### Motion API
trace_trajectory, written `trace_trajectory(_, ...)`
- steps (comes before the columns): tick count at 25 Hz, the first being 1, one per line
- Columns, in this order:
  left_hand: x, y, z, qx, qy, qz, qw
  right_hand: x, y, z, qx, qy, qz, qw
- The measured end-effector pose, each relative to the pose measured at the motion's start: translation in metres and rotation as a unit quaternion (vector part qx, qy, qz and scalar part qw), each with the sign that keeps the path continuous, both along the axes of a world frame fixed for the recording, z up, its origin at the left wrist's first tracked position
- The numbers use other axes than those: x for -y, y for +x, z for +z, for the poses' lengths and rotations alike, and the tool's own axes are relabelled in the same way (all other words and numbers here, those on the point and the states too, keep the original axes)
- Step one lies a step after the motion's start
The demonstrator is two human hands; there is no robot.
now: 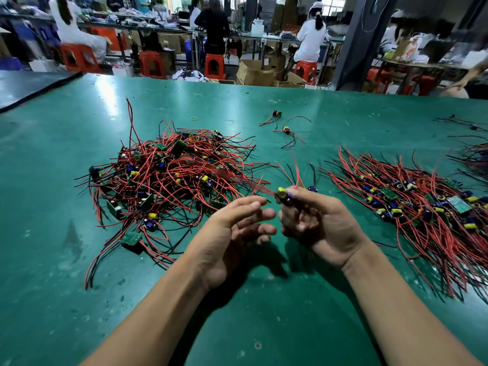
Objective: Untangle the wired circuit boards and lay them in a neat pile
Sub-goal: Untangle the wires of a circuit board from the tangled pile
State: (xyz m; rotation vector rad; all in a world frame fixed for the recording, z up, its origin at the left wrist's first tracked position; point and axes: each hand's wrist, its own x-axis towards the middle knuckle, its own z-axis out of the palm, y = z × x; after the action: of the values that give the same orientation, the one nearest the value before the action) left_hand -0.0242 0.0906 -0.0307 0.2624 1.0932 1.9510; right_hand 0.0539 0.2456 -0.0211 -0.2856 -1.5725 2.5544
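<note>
A tangled heap of small green circuit boards with red and black wires (169, 178) lies on the green table (79, 286) at centre left. A tidier pile of the same boards (422, 210) spreads out at the right, wires fanned. My right hand (319, 220) grips one small board with a yellow capacitor (284, 194) at its fingertips, above the table between the two piles; its red wires stick up and blur toward the heap. My left hand (237, 233) hovers just left of it, palm up, fingers relaxed, holding nothing.
Two loose wired boards (276, 114) (286, 130) lie farther back on the table, near a small rubber band (194, 118). More wires sit at the far right edge (475, 154). Beyond the table, people sit on red stools at benches among cardboard boxes.
</note>
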Motion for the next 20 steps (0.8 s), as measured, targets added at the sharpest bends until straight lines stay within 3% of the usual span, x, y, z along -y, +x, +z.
trace_trajectory(5, 0.002, 0.005, 0.003, -0.031, -0.023, -0.126, 0.991, 0.000, 0.007, 0.004, 0.053, 0.081, 0.061, 0.993)
trace_trajectory(10, 0.002, 0.007, -0.004, -0.042, 0.014, -0.111, 0.993, 0.003, 0.004, 0.005, 0.048, 0.091, 0.067, 0.992)
trace_trajectory(16, -0.001, 0.006, -0.008, -0.110, -0.023, -0.096, 0.989, 0.007, -0.003, -0.001, -0.003, -0.014, 0.037, 0.999)
trace_trajectory(20, -0.002, 0.005, -0.011, -0.121, -0.035, -0.066, 0.990, 0.001, -0.007, -0.003, 0.005, -0.003, -0.055, 0.998)
